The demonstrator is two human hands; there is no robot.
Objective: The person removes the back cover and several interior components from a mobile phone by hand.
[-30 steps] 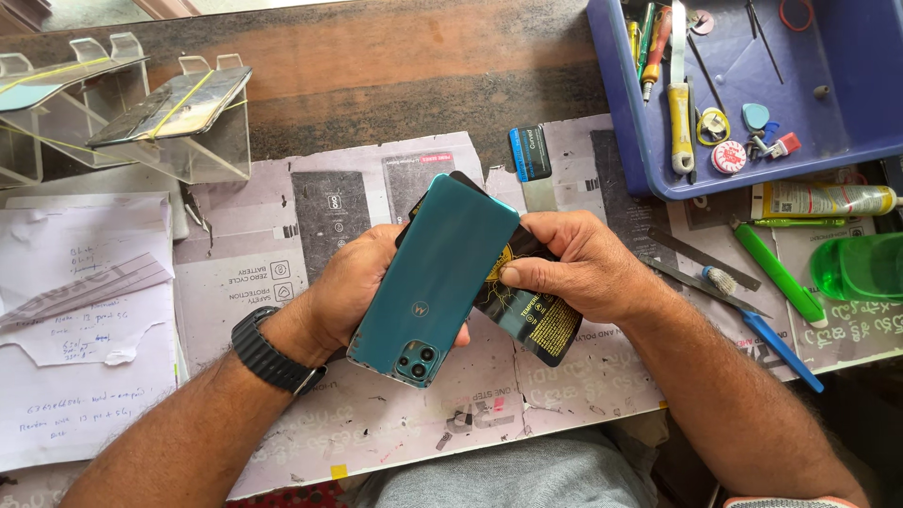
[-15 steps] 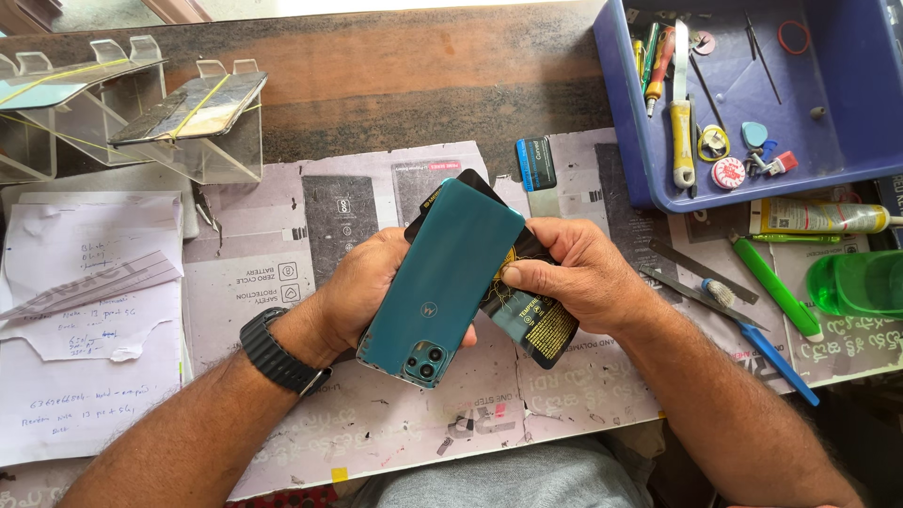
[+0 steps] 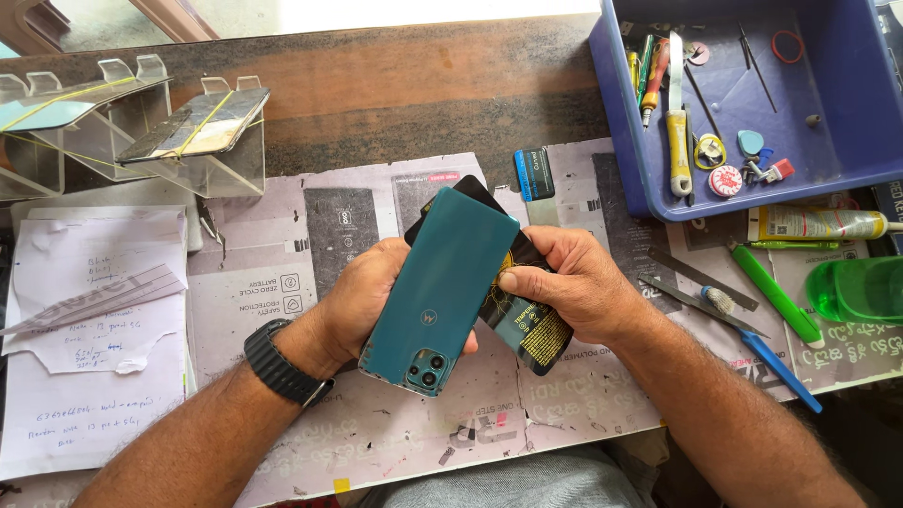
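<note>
My left hand (image 3: 362, 306) cradles a teal smartphone (image 3: 442, 296) from below, back side up, camera cluster toward me. My right hand (image 3: 576, 282) grips the phone's right edge with thumb and fingers, and also touches a black flat packet with yellow print (image 3: 527, 325) that lies beneath the phone. A black watch (image 3: 280, 367) sits on my left wrist. Both hands hover over a paper-covered wooden bench.
A blue tray (image 3: 621, 141) at the back right holds screwdrivers, a yellow-handled cutter (image 3: 679, 141) and small parts. A glue tube (image 3: 816, 224), green pen (image 3: 773, 292), blue tool (image 3: 776, 367) and green cup (image 3: 861, 290) lie at the right. Clear acrylic stands with phones (image 3: 202, 132) and handwritten papers (image 3: 89, 348) are at the left.
The phone has tilted slightly in my hands and the view has shifted a little; both hands keep their grip.
</note>
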